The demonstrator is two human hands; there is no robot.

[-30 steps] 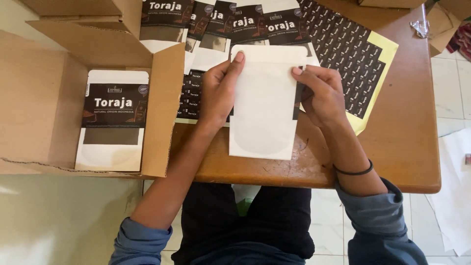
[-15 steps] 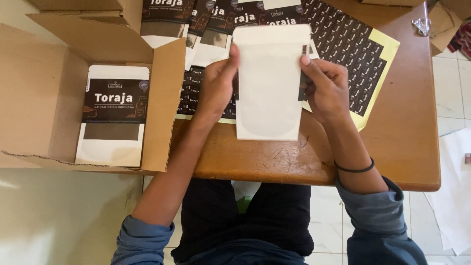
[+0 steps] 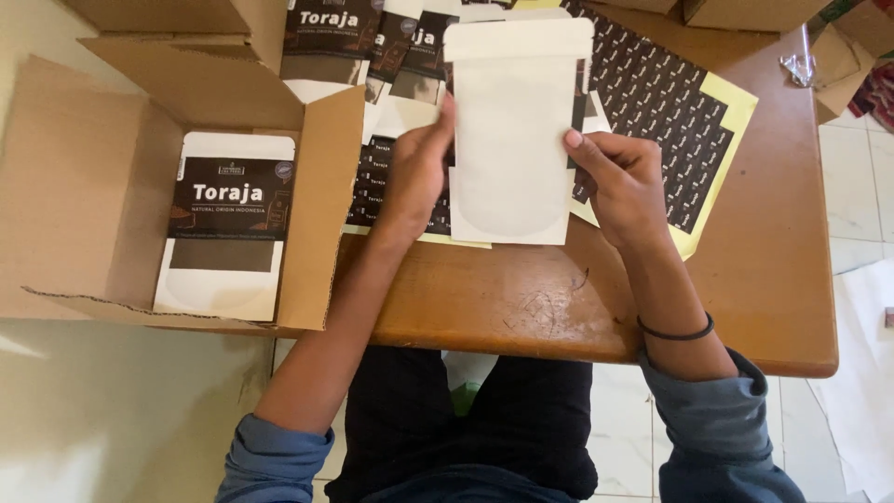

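Note:
A blank white stand-up pouch (image 3: 510, 130) is held flat and upright over the wooden table (image 3: 745, 279). My left hand (image 3: 417, 177) grips its left edge, and my right hand (image 3: 622, 186) pinches its right edge. Beneath the pouch lie yellow-backed sheets of dark labels (image 3: 661, 102). Several labelled pouches (image 3: 326, 37) lie in a row at the table's far side.
An open cardboard box (image 3: 84, 186) stands to the left, holding a labelled white pouch (image 3: 228, 224). More cardboard boxes (image 3: 838, 47) sit at the far right corner with a small metal object (image 3: 799, 67) nearby. White sheets (image 3: 866, 373) lie on the tiled floor at right.
Both hands have moved the white pouch away from me, toward the far side of the table, over the label sheets. The box and its pouch stay put.

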